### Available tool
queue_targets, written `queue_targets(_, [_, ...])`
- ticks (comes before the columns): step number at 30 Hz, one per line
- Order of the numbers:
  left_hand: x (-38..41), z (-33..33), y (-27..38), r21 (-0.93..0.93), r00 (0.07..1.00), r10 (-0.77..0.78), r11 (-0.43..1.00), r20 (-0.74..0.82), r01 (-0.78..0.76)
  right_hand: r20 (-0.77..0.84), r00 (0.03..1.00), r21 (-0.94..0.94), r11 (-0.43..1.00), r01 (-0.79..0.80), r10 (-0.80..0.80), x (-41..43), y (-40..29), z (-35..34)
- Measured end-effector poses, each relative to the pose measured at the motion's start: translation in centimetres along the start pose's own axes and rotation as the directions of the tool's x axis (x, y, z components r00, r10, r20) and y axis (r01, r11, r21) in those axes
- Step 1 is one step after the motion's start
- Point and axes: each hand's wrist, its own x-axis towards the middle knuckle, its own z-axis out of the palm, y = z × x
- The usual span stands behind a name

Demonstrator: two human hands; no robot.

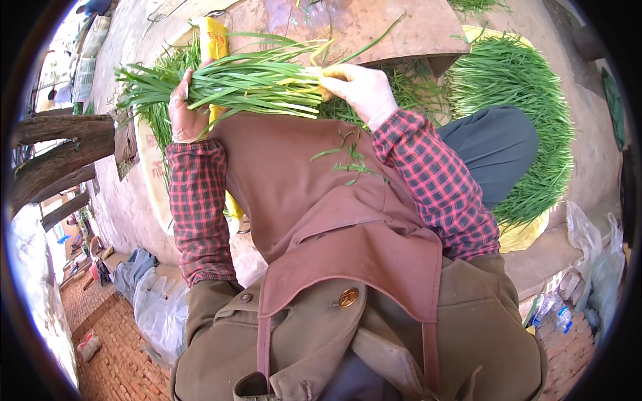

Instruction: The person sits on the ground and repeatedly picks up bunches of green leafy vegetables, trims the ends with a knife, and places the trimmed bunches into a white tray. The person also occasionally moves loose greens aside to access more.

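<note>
A bunch of long green chives lies across above my lap, leaf tips to the left and pale stem ends to the right. My left hand is wrapped around its leafy half. At the stem ends, the fingertips of my right hand pinch the stems, among some yellowed blades. One loose green blade sticks out up and right past the right hand. A few green scraps rest on my brown apron. What lies under the right fingertips is partly hidden.
A low board stands just ahead, with loose chives beneath it. To the right, a large heap of chives lies on yellow sheeting. More chives lie left, beside a yellow wrapped item. Plastic bags lie behind left.
</note>
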Motion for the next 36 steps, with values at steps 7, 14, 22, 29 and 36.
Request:
queue_targets(7, [-1.3, 0.4, 0.3, -0.021, 0.995, 0.089, 0.996, 0.044, -0.088, -0.091, 0.995, 0.509, 0.861, 0.012, 0.039, 1.3, 3.2, -2.4])
queue_targets(14, [-1.5, 1.3, 0.5, 0.024, 0.997, 0.009, 1.000, 0.079, -0.011, 0.074, 0.988, 0.251, 0.956, -0.150, 0.135, 2.6, 1.3, -0.3])
queue_targets(22, [-1.8, 1.0, 0.9, 0.007, 0.996, 0.080, 0.997, 0.046, -0.080, -0.270, 0.940, 0.093, 0.978, -0.188, 0.207, 4.5, 10.7, -7.7])
queue_targets(29, [-2.1, 1.2, 1.4, 0.089, 0.996, -0.066, 0.994, 0.055, 0.061, 0.244, 0.884, -0.488, 0.738, 0.467, -0.398, 3.5, 1.7, -3.4])
queue_targets(36, [-2.0, 3.0, 0.6, 0.104, 0.996, -0.083, 0.991, 0.036, 0.079, 0.119, 0.987, -0.106, 0.987, 0.118, -0.106, 3.7, 0.7, -0.4])
